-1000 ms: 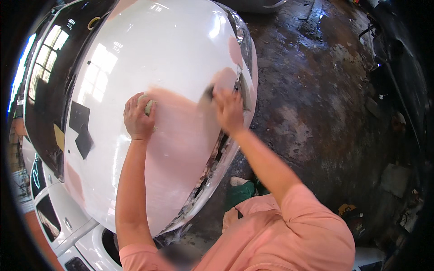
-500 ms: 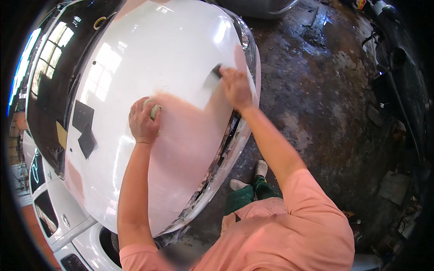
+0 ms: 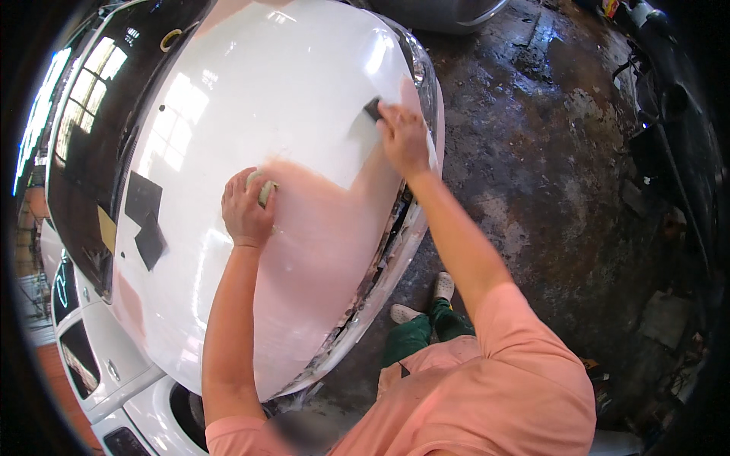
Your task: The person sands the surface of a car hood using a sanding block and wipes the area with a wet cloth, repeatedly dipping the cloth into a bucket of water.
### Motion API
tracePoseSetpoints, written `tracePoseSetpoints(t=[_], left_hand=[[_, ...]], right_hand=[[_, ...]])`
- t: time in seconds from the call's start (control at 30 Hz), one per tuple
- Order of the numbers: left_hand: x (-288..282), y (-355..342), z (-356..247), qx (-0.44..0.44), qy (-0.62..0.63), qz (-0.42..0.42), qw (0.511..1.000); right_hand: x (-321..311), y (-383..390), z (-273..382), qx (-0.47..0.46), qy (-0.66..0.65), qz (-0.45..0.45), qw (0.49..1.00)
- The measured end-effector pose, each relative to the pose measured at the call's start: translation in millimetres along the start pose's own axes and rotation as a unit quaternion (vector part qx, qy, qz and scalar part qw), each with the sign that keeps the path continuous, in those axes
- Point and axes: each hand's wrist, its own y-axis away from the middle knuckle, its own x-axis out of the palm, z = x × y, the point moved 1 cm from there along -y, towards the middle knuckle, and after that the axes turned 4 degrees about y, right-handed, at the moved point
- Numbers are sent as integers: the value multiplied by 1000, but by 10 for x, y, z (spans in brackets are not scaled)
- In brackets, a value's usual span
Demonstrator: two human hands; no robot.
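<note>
A white car hood point(image 3: 304, 83) with pinkish patches of bare filler or primer lies beneath both hands. My left hand point(image 3: 249, 215) rests on it beside the pink area, its fingers curled round a pale yellow-green sponge point(image 3: 265, 192). Farther right, near the hood's front edge, my right hand point(image 3: 406, 141) presses a dark grey piece of sandpaper point(image 3: 372, 109) flat to the surface, where white meets pink. The fingers cover part of that sheet.
Two dark sandpaper sheets point(image 3: 143, 197) lie on the hood near the windshield, beside a tan sheet point(image 3: 106, 229). A tape roll point(image 3: 169, 40) sits on the windshield. Right of the car is a stained, partly wet floor point(image 3: 525, 175); another white car point(image 3: 106, 357) stands at left.
My right hand has slid the sandpaper slightly away from me along the hood's front side. The left hand keeps the sponge at nearly the same spot. The whole view has shifted a little.
</note>
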Motion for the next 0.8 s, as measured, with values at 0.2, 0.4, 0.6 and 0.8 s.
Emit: tracePoseSetpoints(t=[0.2, 0.4, 0.6, 0.8], left_hand=[[-59, 148, 97, -16, -11, 6, 1000], [-29, -35, -17, 7, 2, -7, 1000], [-69, 51, -32, -17, -7, 11, 1000], [-73, 73, 34, 3, 0, 3, 1000]], right_hand=[[-426, 1337, 1085, -87, -83, 96, 988], [-15, -103, -234, 87, -36, -1, 996], [-423, 1610, 1077, 23, -39, 77, 996], [-311, 1188, 564, -35, -34, 59, 997]])
